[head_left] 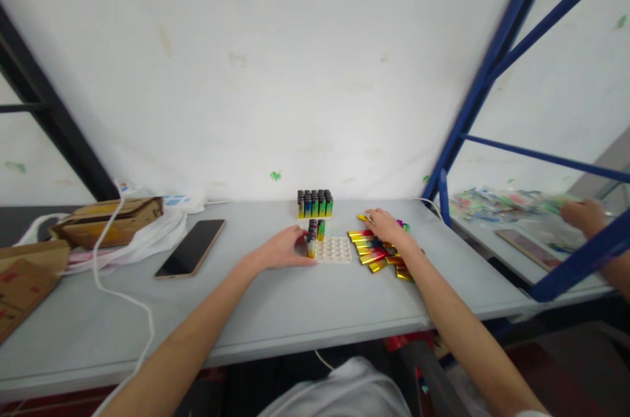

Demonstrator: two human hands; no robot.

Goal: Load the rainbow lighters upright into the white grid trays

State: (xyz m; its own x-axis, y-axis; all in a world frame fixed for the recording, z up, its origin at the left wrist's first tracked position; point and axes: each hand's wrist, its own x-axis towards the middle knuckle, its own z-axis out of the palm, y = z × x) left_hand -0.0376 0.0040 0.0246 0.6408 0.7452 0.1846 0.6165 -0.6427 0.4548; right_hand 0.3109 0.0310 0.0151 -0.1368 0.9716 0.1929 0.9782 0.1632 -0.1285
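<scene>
A white tray (339,251) with rows of round holes lies on the table, with several black-topped lighters (312,243) upright in its left part. My left hand (286,247) is curved around the tray's left end, thumb at the near corner and fingers beside the lighters. To the right lies a loose pile of shiny, multicoloured lighters (374,251). My right hand (384,226) is over the far side of this pile, fingertips closed on a yellow lighter (364,217). Behind the tray, a block of upright lighters (315,204) stands near the wall.
A phone (191,248) lies to the left, near an opened cardboard box (111,223) and white plastic bags. A white cable (118,292) crosses the table's left side. Blue frame posts (472,102) rise at right; beyond them another person's hand (583,217) is above colourful packets.
</scene>
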